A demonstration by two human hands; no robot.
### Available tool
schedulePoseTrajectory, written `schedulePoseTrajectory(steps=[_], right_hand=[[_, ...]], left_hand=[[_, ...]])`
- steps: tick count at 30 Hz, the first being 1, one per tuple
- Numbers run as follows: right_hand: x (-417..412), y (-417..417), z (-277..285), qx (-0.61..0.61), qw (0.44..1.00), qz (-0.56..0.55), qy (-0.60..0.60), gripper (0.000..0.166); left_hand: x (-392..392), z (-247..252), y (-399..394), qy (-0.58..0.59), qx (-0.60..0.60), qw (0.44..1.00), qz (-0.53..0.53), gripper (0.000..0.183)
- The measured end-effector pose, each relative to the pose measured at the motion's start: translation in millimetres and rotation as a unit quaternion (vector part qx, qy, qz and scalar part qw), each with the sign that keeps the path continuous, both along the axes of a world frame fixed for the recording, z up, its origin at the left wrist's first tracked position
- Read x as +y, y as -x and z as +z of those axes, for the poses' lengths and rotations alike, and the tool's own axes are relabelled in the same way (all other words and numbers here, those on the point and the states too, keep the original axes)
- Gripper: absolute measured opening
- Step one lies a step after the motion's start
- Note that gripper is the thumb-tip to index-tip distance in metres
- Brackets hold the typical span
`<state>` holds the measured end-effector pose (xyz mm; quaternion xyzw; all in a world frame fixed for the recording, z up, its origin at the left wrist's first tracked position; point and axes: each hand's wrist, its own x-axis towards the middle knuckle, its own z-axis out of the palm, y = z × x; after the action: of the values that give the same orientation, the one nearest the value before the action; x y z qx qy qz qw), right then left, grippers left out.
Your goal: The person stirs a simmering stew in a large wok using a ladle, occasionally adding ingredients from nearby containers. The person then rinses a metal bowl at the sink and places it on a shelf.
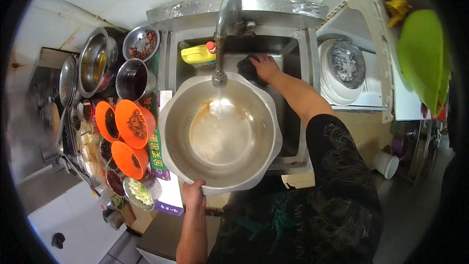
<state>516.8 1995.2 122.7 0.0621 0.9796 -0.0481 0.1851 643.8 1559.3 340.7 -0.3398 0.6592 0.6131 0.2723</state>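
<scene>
A wide metal basin (220,143) with a scalloped rim sits tilted over the front of the sink, a little water on its bottom. My left hand (195,195) grips its near rim at the lower left. Above the basin's far edge hangs the mouth of a curved metal faucet (220,55), and water seems to run from it into the basin. Inside the sink (293,132), my right hand (266,68) is on a dark, crumpled scrubber or cloth (246,68). Whether the fingers have closed around that dark thing is unclear.
A yellow detergent bottle (198,55) with a red cap lies in the sink. Left of it stand orange bowls (132,159) of seasonings, metal bowls (141,43) and a ladle (66,91). To the right are stacked white plates (324,88) and a green basket (421,58).
</scene>
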Motion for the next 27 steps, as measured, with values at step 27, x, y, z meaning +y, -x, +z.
schedulePoseTrajectory(steps=[27], right_hand=[[-217,-87,109,0.065,0.974,0.036,0.214,0.044]], left_hand=[[-31,-7,5,0.064,0.163,0.984,-0.023,0.042]])
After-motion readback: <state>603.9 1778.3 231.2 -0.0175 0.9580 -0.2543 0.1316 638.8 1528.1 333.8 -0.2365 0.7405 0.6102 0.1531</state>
